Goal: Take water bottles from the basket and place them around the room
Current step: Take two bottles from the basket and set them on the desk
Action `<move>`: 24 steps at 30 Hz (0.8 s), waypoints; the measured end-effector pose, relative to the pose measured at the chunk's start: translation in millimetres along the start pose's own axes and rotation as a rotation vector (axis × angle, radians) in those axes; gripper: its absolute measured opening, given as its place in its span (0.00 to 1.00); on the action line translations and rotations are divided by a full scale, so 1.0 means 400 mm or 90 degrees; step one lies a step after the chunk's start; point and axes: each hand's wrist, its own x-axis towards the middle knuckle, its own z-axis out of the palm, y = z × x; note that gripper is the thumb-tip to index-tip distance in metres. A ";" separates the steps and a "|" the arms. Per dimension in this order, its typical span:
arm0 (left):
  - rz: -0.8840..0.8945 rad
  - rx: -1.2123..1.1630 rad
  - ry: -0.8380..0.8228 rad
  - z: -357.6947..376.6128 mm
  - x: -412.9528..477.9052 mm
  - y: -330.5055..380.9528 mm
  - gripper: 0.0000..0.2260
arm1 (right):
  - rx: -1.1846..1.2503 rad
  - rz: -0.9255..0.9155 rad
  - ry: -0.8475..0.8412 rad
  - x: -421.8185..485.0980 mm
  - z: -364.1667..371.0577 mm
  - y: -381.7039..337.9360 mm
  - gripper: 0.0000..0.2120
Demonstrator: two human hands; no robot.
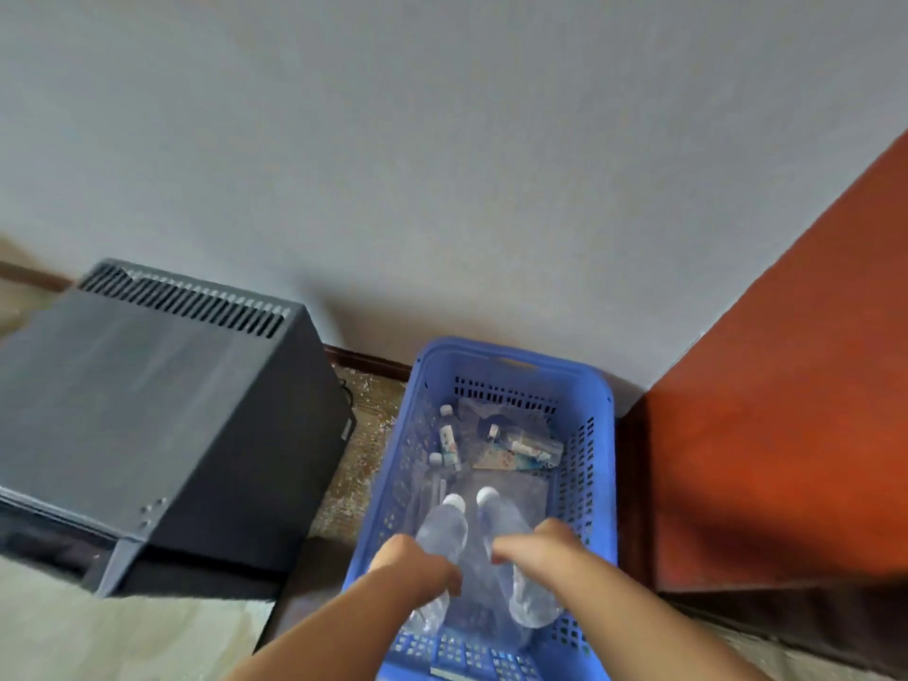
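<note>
Both caps are pointing toward the far end of the blue basket [607,484], with the bottles lengthwise at its near end. The left hand [417,562] is curling its fingers round the left bottle [442,530], the right hand [540,540] round the right bottle [533,607].

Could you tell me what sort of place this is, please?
Probably a hotel guest room: a blue basket of water bottles and small toiletry bottles stands on carpet between a black vented appliance, perhaps a minifridge, and a reddish wooden cabinet.

Basket [597,484]: blue perforated plastic. Bottles [442,530]: clear glossy plastic. Cabinet [162,410]: matt dark grey. Wall [442,164]: matt.
</note>
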 end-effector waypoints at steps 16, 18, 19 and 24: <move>-0.056 -0.160 0.262 -0.514 -0.817 -0.406 0.36 | -0.288 -0.351 -0.057 -0.906 0.121 -0.362 0.32; -0.059 -0.209 0.309 -0.558 -0.889 -0.491 0.35 | -0.321 -0.397 -0.065 -1.011 0.190 -0.397 0.34; -0.065 -0.232 0.331 -0.577 -0.926 -0.537 0.33 | -0.339 -0.424 -0.074 -1.059 0.228 -0.412 0.35; -0.111 -0.350 0.408 -0.655 -1.098 -0.797 0.25 | -0.415 -0.531 -0.118 -1.270 0.437 -0.472 0.37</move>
